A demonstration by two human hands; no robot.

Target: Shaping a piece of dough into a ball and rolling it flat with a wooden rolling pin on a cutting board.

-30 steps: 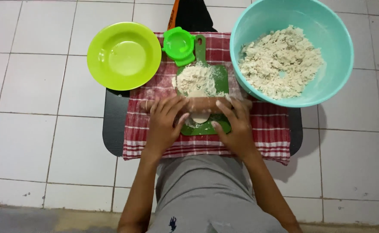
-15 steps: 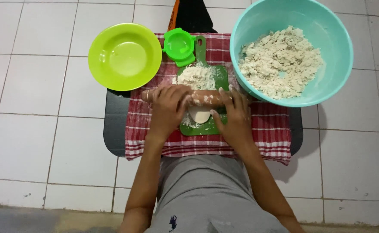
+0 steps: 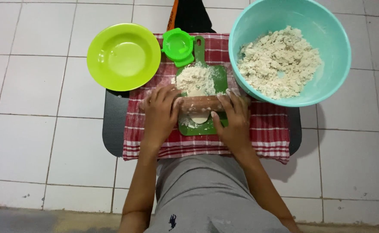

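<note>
Both palms press on a wooden rolling pin lying crosswise on a small green cutting board. My left hand covers the pin's left end and my right hand its right end. A pale flattened piece of dough shows just below the pin. A heap of white flour sits on the far part of the board.
A red checked cloth covers a low dark tray on the white tiled floor. A lime green plate stands at the left, a small green round mould at the back, and a teal bowl of crumbly dough at the right.
Both hands have rolled the pin away from me, from over the dough piece toward the flour heap, so that the flattened dough now shows below the pin.
</note>
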